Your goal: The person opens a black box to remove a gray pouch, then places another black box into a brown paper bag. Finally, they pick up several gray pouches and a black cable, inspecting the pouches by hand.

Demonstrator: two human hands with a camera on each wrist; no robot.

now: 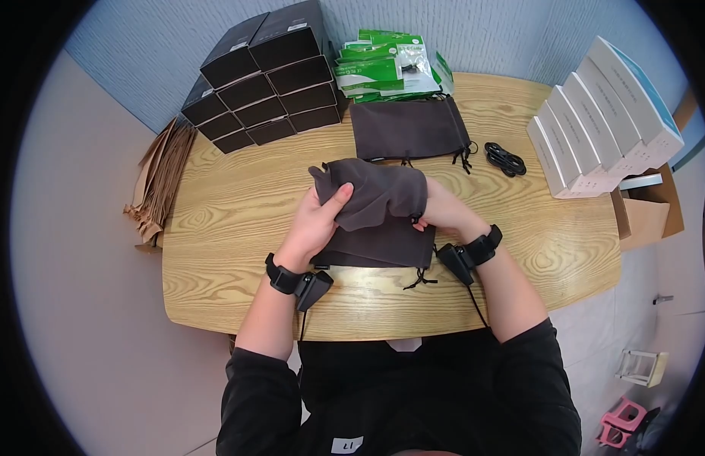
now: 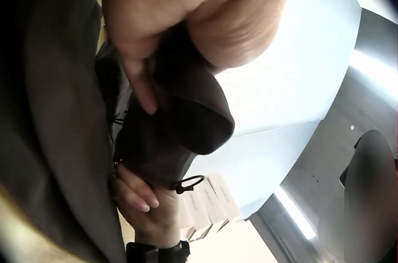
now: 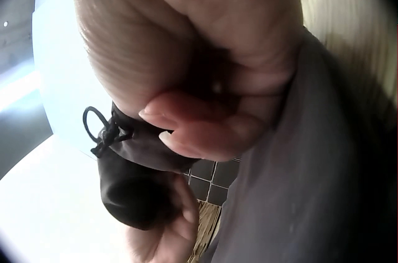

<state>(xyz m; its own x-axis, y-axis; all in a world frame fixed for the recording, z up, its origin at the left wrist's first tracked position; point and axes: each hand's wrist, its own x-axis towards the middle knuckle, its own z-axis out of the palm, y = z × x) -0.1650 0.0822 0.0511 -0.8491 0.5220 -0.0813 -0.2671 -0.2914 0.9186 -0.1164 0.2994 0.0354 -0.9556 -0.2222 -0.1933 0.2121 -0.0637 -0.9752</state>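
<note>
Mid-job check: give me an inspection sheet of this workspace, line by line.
Surface: wooden table, rounded corners.
Job's things: grey drawstring pouch held up over a stack of pouches; further pouches lie flat behind.
Clutter: black boxes rear left, green packets rear centre, white boxes right, brown paper bags at the left edge.
Hands: left hand grips the pouch's left side; right hand pinches its drawstring end.
Cables: coiled black cable by the white boxes.
Surroundings: cardboard box and pink stool on the right.

The left hand [image 2: 186, 14] pinches a dark grey pouch [image 2: 180, 120], the right hand [image 2: 140, 204] just below.
</note>
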